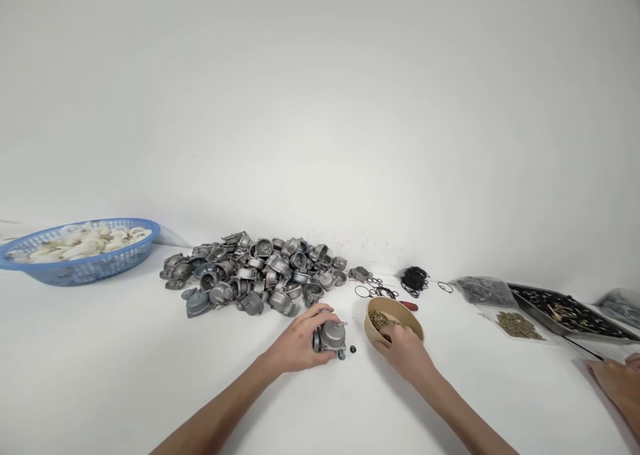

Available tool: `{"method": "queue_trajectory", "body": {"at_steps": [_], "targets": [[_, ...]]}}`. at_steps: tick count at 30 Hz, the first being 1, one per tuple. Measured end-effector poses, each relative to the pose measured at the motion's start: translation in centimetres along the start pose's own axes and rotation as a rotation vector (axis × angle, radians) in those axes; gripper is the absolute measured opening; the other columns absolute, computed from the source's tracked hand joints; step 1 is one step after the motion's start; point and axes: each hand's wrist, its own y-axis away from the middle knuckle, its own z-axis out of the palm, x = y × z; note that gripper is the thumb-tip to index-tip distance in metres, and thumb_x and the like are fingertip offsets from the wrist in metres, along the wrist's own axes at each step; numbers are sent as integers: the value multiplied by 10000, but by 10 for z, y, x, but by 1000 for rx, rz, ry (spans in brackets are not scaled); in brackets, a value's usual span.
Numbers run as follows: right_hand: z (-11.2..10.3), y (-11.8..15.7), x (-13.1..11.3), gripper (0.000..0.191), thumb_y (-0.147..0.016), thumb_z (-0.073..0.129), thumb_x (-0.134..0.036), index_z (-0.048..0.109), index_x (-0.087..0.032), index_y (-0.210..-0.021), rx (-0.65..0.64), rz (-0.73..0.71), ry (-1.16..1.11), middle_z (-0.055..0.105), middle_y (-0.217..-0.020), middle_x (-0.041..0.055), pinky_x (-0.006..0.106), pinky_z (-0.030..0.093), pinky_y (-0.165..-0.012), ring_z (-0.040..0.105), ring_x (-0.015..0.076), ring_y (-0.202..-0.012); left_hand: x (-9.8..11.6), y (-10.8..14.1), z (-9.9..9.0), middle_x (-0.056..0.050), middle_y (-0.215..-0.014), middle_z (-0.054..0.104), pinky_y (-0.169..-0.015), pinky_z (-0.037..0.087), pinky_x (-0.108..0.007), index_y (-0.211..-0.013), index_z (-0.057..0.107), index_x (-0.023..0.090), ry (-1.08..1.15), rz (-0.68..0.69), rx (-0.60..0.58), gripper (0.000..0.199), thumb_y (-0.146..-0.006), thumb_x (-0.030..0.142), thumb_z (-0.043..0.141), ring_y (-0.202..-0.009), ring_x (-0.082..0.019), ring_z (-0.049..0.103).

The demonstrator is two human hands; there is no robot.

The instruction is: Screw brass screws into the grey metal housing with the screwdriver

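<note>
My left hand (301, 342) is wrapped round a grey metal housing (334, 335) with a round cap and a thin pin, held at the table surface. A small black ring (353, 349) lies just right of the housing. My right hand (404, 354) reaches into a tan bowl (413, 321) that holds small brass-coloured screws (379, 321). Its fingertips are pressed together down among the screws, and whatever they pinch is hidden.
Behind my left hand is a pile of metal housings (270, 268). A blue basket (107, 268) of white parts stands far left. Black rings (415, 279), a red-handled tool (409, 306), bags and a black tray (565, 312) lie right. Another person's hand (617, 378) is far right.
</note>
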Motion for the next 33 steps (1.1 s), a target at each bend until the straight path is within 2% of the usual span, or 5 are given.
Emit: {"method": "queue_trajectory", "body": {"at_steps": [5, 16, 22, 27, 33], "targets": [[-20, 4, 6, 316, -832, 567, -236, 502, -194, -526, -59, -86, -146, 413, -554, -19, 288, 175, -529, 343, 122, -533, 0, 1, 0, -83, -1503, 424, -996, 504, -408, -1272, 593, 316, -3, -3, -15, 562, -746, 207, 758, -1222, -305, 580], [-41, 1, 28, 73, -687, 668, -220, 719, -176, -658, -303, -107, -484, 584, -639, 18, 270, 273, -527, 437, 140, -595, 1, 1, -4, -74, -1561, 370, -1081, 441, -478, -1293, 595, 339, 35, -36, -61, 539, -787, 274, 770, -1327, -344, 506], [-53, -2, 39, 92, -672, 686, -185, 772, -175, -702, -444, -70, -745, 642, -661, 30, 280, 358, -560, 514, 157, -622, 0, 1, -5, -94, -1565, 367, -1084, 438, -476, -1294, 598, 312, 50, -32, -71, 516, -804, 287, 758, -1340, -349, 491], [-47, -5, 51, 142, -706, 764, -290, 813, -179, -779, -407, -34, -851, 735, -743, 58, 308, 462, -631, 617, 204, -693, -1, 0, -2, -111, -1573, 345, -1089, 431, -487, -1309, 586, 297, 59, -20, -69, 506, -826, 272, 736, -1362, -349, 461], [-38, -23, 54, 236, -670, 802, -399, 791, -173, -737, -228, 27, -811, 774, -745, 81, 350, 567, -680, 710, 245, -709, 1, 0, -1, -112, -1574, 335, -1107, 409, -513, -1309, 584, 304, 60, -14, -67, 482, -848, 272, 720, -1373, -352, 446]]}}
